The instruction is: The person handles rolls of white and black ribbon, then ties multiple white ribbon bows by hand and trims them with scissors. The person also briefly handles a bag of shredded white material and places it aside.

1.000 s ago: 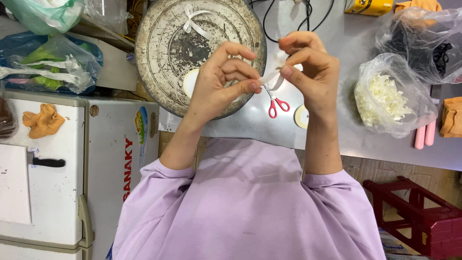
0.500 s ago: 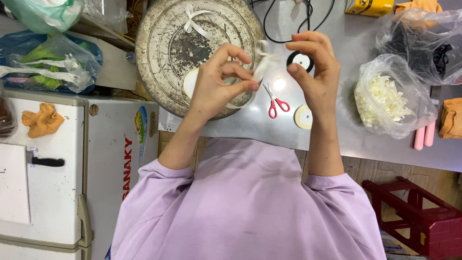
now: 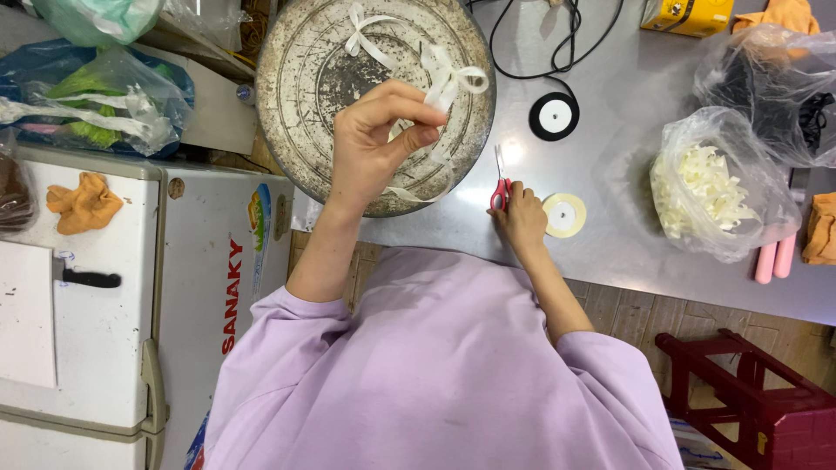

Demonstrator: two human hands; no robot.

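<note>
Ribbon bow sits pinched in the left hand above a round metal tray. The right hand closes on red scissors, beside a cream ribbon spool.

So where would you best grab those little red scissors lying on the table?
By the red handle loops, coming from the near edge of the table. The scissors lie flat with blades pointing away and the handles toward the person, where the right hand already rests. The left hand holds a ribbon bow.
</note>
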